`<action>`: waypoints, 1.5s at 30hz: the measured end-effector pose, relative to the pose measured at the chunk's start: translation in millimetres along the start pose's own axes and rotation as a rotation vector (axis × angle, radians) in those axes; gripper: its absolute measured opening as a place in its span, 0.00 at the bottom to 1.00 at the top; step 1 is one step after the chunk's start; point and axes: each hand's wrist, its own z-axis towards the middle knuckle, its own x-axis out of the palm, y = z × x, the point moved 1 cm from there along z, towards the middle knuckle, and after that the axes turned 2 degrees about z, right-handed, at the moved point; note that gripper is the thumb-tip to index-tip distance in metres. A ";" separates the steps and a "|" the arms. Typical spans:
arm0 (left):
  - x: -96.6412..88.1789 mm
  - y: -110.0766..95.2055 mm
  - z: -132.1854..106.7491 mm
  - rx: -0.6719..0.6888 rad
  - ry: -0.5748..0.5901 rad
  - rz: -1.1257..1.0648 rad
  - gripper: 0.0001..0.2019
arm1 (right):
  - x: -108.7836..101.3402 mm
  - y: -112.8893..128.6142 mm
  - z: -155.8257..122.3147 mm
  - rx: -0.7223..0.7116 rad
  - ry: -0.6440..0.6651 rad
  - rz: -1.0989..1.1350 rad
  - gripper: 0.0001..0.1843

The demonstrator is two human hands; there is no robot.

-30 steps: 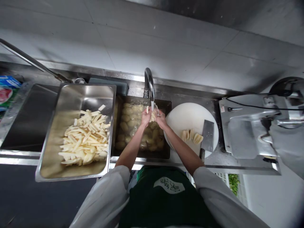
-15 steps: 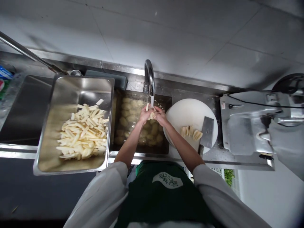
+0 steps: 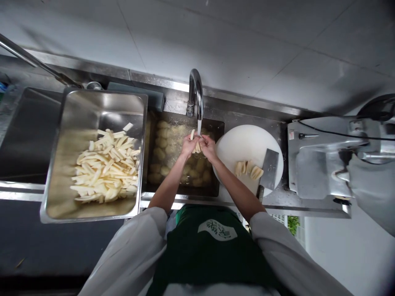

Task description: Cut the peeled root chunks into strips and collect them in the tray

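Water (image 3: 199, 126) from the curved faucet (image 3: 196, 88) runs onto a bundle of potato strips (image 3: 195, 146) pressed between both hands over the sink (image 3: 212, 124). The left hand (image 3: 187, 144) curls round the bundle from its 9 o'clock side, fingers closed on it. The right hand (image 3: 208, 149) closes on it from 3 o'clock, so the two hands meet around the strips. Beneath them the sink holds whole peeled potatoes (image 3: 168, 154) lying in water.

At 9 o'clock from the hands, a steel pan (image 3: 92, 95) holds a heap of cut potato sticks (image 3: 106, 166). At 3 o'clock, on the bench (image 3: 277, 201), a round white cutting board (image 3: 247, 142) carries sliced potato (image 3: 248, 169), with a cleaver (image 3: 270, 166) just beside the slices. Farther toward 3 o'clock stands a metal slicing machine (image 3: 321, 164).
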 end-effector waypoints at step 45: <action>-20.4 -21.1 -3.9 -0.009 0.250 -0.005 0.23 | -24.5 36.4 3.3 0.069 0.293 -0.018 0.17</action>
